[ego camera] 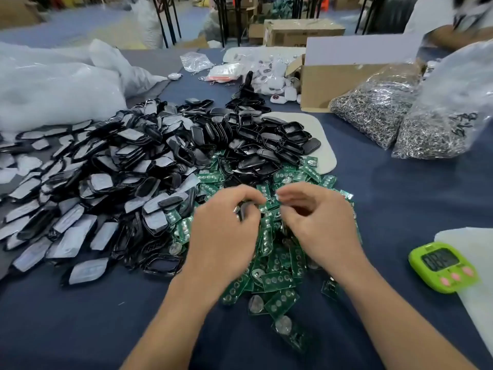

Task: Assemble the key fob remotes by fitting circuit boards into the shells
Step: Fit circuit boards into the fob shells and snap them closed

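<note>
My left hand [224, 225] grips a black shell [245, 209]; my right hand [317, 222], hold unclear, curls just right of it, above the circuit boards [277, 279].

In the middle of the frame, the left grip [226, 231] curls round a dark shell [245, 210]. The right grip [317, 222] is just beside it, fingers bent (too blurry to tell if it holds anything). Both are over a heap of green boards [277, 279] on the blue table [386, 198]. Black shells [106, 182] are piled at the left. A green timer [442, 267] sits at the lower right.
</note>
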`<control>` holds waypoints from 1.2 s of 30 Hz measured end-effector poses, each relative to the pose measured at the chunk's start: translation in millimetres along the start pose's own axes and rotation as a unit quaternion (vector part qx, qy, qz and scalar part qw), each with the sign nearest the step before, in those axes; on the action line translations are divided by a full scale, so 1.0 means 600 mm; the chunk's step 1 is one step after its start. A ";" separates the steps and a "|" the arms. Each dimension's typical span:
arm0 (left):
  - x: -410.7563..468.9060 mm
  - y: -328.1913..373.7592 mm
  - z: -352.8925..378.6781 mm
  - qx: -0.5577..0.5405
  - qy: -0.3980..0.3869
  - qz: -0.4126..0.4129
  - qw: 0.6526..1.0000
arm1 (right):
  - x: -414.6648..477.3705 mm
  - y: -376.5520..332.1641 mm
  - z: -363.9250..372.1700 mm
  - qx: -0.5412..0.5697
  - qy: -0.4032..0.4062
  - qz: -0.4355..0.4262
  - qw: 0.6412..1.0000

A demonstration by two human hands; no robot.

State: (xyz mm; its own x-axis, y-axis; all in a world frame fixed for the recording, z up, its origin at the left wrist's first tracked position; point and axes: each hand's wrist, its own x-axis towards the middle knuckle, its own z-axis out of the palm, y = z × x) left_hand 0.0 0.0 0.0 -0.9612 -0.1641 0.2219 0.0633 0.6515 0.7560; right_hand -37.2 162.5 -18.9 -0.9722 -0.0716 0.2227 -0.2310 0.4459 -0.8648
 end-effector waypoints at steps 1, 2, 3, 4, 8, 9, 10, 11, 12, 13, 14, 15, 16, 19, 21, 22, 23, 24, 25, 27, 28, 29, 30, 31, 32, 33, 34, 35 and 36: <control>0.014 -0.004 0.008 0.062 0.015 0.015 0.998 | 0.017 0.002 0.007 -0.036 0.001 -0.006 0.999; 0.026 -0.009 0.015 0.135 0.026 0.024 0.990 | 0.032 0.000 0.012 -0.090 -0.011 0.000 0.996; 0.041 -0.025 0.023 0.182 0.028 0.030 0.982 | 0.048 0.002 0.018 -0.140 -0.039 0.001 0.989; 0.056 -0.032 0.025 0.221 0.016 0.024 0.975 | 0.062 -0.002 0.024 -0.186 -0.079 0.011 0.979; 0.120 -0.081 0.023 0.269 -0.050 0.016 0.962 | 0.112 -0.004 0.047 -0.304 -0.119 0.007 0.945; 0.131 -0.088 0.025 0.269 -0.051 0.026 0.961 | 0.118 -0.002 0.054 -0.314 -0.103 -0.007 0.944; 0.139 -0.092 0.027 0.267 -0.041 0.029 0.962 | 0.122 -0.001 0.057 -0.312 -0.087 -0.013 0.946; 0.143 -0.094 0.028 0.255 -0.020 0.029 0.966 | 0.124 0.005 0.059 -0.290 -0.074 -0.019 0.954; 0.144 -0.097 0.029 0.237 0.003 0.026 0.971 | 0.123 0.010 0.057 -0.255 -0.067 -0.021 0.964; 0.144 -0.099 0.029 0.222 0.031 0.026 0.974 | 0.122 0.018 0.053 -0.212 -0.060 -0.022 0.975; 0.143 -0.101 0.028 0.208 0.054 0.027 0.976 | 0.120 0.025 0.047 -0.174 -0.055 -0.018 0.983; 0.142 -0.102 0.027 0.192 0.073 0.031 0.978 | 0.119 0.032 0.041 -0.140 -0.043 -0.015 0.989; 0.141 -0.100 0.025 0.171 0.090 0.029 0.981 | 0.118 0.036 0.034 -0.111 -0.024 -0.011 0.993; 0.137 -0.092 0.021 0.065 0.158 0.031 0.985 | 0.117 0.041 0.029 -0.037 0.034 -0.009 0.999; 0.137 -0.086 0.022 -0.020 0.187 0.002 0.982 | 0.116 0.034 0.034 0.024 0.049 0.001 0.999; 0.138 -0.080 0.023 -0.069 0.188 -0.021 0.979 | 0.117 0.029 0.038 0.050 0.047 0.006 0.998; 0.139 -0.077 0.025 -0.106 0.186 -0.036 0.976 | 0.116 0.025 0.043 0.066 0.039 0.008 0.997; 0.139 -0.074 0.027 -0.125 0.180 -0.035 0.975 | 0.116 0.021 0.048 0.081 0.028 0.010 0.996; 0.138 -0.072 0.029 -0.129 0.168 -0.020 0.977 | 0.114 0.019 0.054 0.102 0.012 0.013 0.995; 0.137 -0.069 0.034 -0.131 0.134 0.013 0.982 | 0.110 0.015 0.062 0.154 -0.026 0.021 0.987; 0.138 -0.069 0.036 -0.138 0.112 0.023 0.984 | 0.109 0.015 0.064 0.171 -0.040 0.026 0.984; 0.138 -0.070 0.039 -0.152 0.090 0.028 0.984 | 0.109 0.015 0.063 0.176 -0.050 0.028 0.983; 0.140 -0.071 0.042 -0.173 0.070 0.025 0.982 | 0.110 0.016 0.060 0.176 -0.054 0.032 0.982; 0.142 -0.073 0.044 -0.199 0.051 0.015 0.979 | 0.111 0.018 0.058 0.164 -0.051 0.031 0.985; 0.145 -0.076 0.046 -0.228 0.034 0.003 0.973 | 0.112 0.020 0.057 0.132 -0.040 0.027 0.990; 0.148 -0.079 0.047 -0.260 0.016 -0.008 0.966 | 0.112 0.023 0.057 0.082 -0.023 0.018 0.996; 0.150 -0.081 0.047 -0.294 -0.004 -0.016 0.956 | 0.113 0.023 0.057 0.039 -0.002 0.013 0.999; 0.153 -0.084 0.045 -0.327 -0.028 -0.020 0.944 | 0.114 0.024 0.056 0.020 0.021 0.012 1.000; 0.155 -0.087 0.042 -0.358 -0.055 -0.021 0.932 | 0.116 0.025 0.055 0.026 0.038 0.016 0.999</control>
State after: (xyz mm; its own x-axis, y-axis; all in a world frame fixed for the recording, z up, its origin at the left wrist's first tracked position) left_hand -99.6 -30.4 -34.5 -0.9862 -0.0752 0.1477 0.1497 -0.0217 0.9885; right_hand -109.5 134.9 -31.4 -0.9739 0.0114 0.2267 -0.2034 0.3992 -0.8940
